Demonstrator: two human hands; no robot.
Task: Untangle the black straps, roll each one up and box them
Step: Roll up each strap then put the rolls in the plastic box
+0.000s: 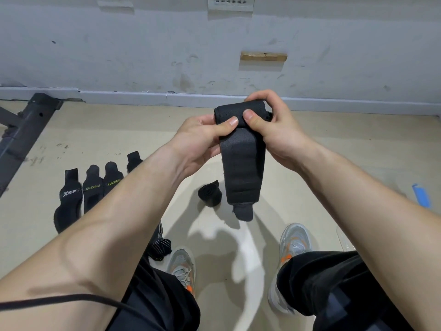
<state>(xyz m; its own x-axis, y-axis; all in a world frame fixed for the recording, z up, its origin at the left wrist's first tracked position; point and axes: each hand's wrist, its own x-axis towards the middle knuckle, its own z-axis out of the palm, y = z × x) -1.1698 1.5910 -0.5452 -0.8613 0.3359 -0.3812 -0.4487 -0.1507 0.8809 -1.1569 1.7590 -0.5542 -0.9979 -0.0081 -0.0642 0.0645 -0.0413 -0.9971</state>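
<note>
I see the left hand (202,137) and right hand (269,125) both gripping the half-rolled top of a black strap (243,163), thumbs pressed on it, its tail hanging free above the floor (334,151). What looks like a finished roll (210,195) lies on the floor just beside that tail.

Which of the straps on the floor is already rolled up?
The rolled strap lying alone beside the hanging tail of the held strap; the row of flat straps at left lies unrolled.
</note>
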